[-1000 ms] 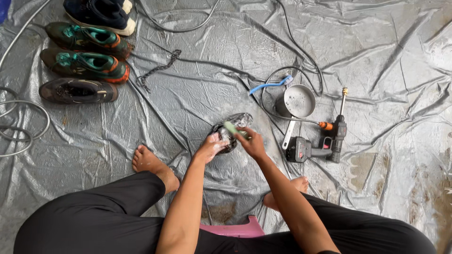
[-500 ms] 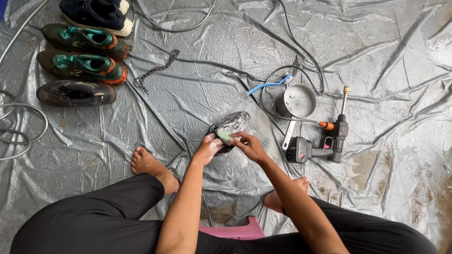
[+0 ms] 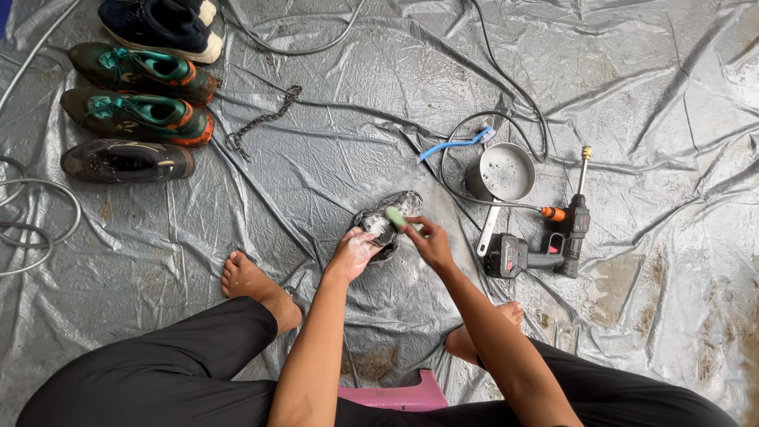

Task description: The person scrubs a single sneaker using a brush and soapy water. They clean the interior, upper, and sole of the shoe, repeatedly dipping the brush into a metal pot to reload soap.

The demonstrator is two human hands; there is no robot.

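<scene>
A dark, soapy shoe (image 3: 395,207) lies on the grey tarp (image 3: 348,126) in front of my knees. My left hand (image 3: 356,250), covered in foam, grips the shoe's near end. My right hand (image 3: 427,237) holds a small pale green brush (image 3: 394,217) and presses it against the shoe's upper. Both forearms reach forward from my lap.
Several shoes (image 3: 138,115) line up at the far left beside a coiled hose (image 3: 32,213). A blue toothbrush (image 3: 455,144), a metal saucepan (image 3: 502,172) and a cordless spray gun (image 3: 545,245) lie to the right. A dark shoelace (image 3: 261,119) and my bare feet rest on the tarp. A pink stool edge (image 3: 391,395) shows below.
My right hand has moved the green brush a short way across the shoe. The left hand keeps its grip on the shoe's near end.
</scene>
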